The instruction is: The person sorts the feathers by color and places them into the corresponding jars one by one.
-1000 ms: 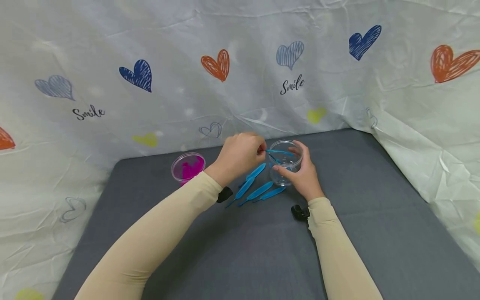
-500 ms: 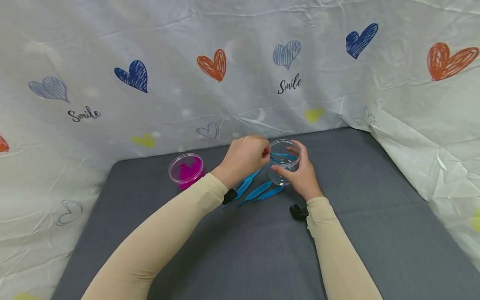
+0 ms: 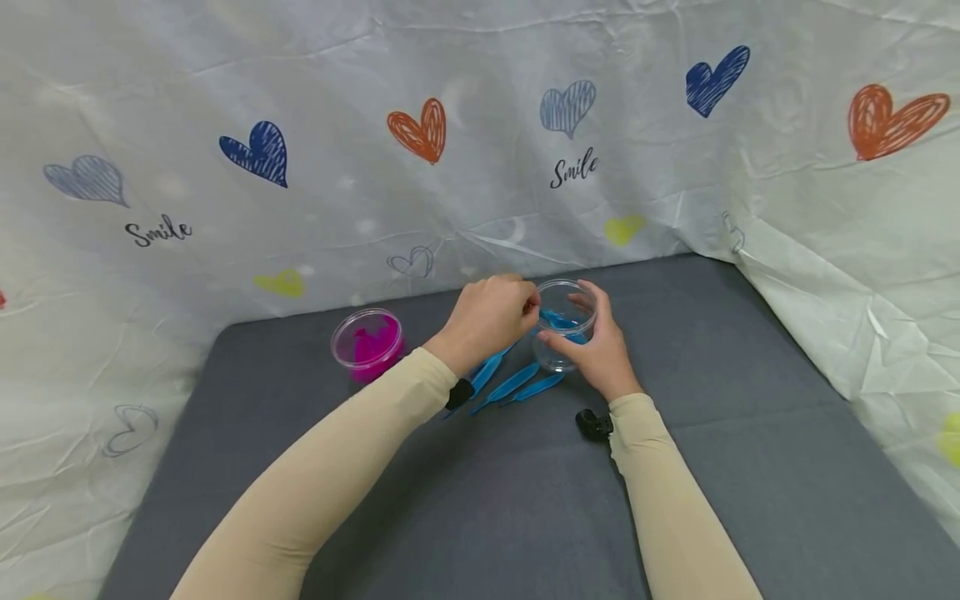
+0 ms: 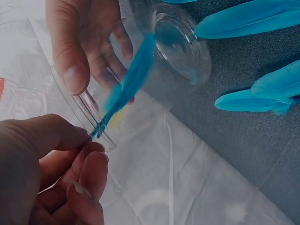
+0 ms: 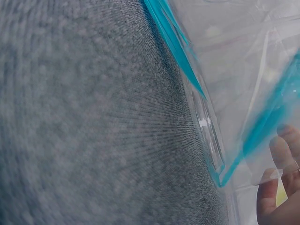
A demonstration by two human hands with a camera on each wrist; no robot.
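Note:
My left hand (image 3: pixel 491 312) pinches a blue feather (image 4: pixel 129 82) by its quill end at the mouth of a clear plastic cup (image 3: pixel 546 357). The feather's vane reaches inside the cup, and in the right wrist view its narrow end comes down by the cup's base. Thumb and fingers of my right hand (image 3: pixel 600 350) grip the cup from the right side, with some fingers seen through its wall. Several more blue feathers (image 3: pixel 513 383) lie on the table just in front of the cup, partly covered by my left hand in the head view.
To the left of my left hand stands another clear cup (image 3: pixel 367 346) with magenta contents. The dark grey table (image 3: pixel 480 508) ends at the back against a white curtain (image 3: pixel 322 108) printed with hearts.
The blue feather has gone deeper into the clear cup as my left hand moved slightly right toward its rim. My right hand keeps holding the cup.

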